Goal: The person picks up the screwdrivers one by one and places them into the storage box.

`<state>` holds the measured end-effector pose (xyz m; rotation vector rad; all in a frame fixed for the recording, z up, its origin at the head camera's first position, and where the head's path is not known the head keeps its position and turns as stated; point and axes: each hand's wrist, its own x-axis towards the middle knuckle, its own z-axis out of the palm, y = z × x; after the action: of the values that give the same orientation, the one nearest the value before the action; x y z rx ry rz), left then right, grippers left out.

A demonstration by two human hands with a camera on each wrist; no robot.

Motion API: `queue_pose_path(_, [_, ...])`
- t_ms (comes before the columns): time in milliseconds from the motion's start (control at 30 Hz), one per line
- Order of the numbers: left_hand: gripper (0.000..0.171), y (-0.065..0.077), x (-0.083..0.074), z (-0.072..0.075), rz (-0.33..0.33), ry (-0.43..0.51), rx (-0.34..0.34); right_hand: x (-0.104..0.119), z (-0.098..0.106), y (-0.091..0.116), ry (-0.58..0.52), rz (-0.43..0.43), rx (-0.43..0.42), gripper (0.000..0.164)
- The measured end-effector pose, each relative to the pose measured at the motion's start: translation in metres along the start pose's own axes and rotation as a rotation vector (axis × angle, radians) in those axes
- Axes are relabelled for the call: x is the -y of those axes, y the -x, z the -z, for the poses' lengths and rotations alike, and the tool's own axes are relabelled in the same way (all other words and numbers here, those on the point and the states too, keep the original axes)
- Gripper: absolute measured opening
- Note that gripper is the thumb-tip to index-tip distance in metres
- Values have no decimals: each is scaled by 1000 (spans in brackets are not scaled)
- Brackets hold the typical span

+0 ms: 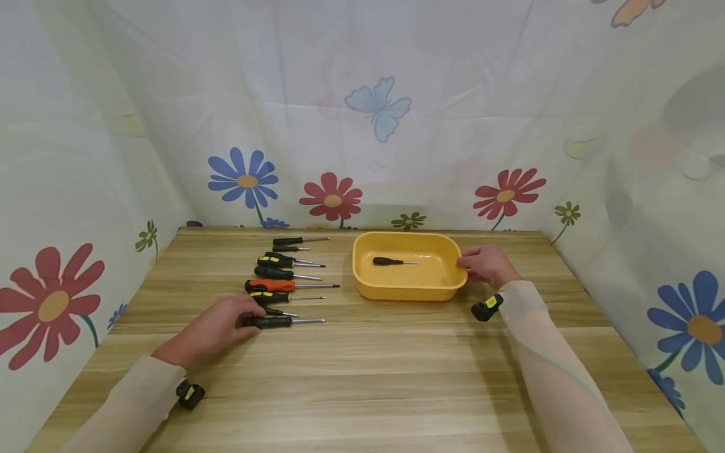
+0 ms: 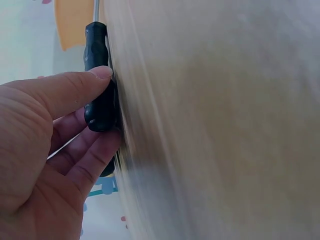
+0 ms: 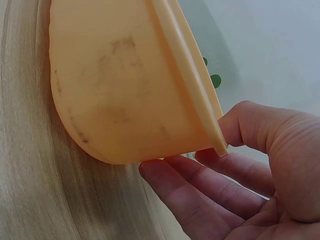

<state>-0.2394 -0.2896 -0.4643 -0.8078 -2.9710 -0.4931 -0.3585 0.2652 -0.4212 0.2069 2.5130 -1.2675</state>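
Note:
My left hand is at the handle of the nearest black screwdriver in a column of screwdrivers. In the left wrist view the thumb presses one side of that black handle, and the fingers bend behind its butt end. A smaller dark screwdriver lies just beyond it, partly hidden by the hand. My right hand holds the right end of a yellow plastic tub. Its thumb is on the rim and its fingers are against the outer wall. One small black screwdriver lies inside the tub.
Farther back in the column are a yellow-and-black screwdriver, an orange one and several black-handled ones, tips pointing right. They lie on a wood-grain table left of the tub. A flower-printed curtain encloses the back and sides.

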Motion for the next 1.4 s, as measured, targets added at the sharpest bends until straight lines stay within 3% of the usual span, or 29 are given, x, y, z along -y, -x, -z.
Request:
queue_pose_path(733, [23,-2,-2,-1,8,-1,6,1,-1,-4,-11,2,-6,42])
queue_pose_path(1267, [25,2,-8,1,78,147,-2,0,-1,-5,-11,13,-12,42])
queue_pose_path(1400, [25,2,-9,1,129,173,9,-1,-1,-6,-7,12,-14,42])
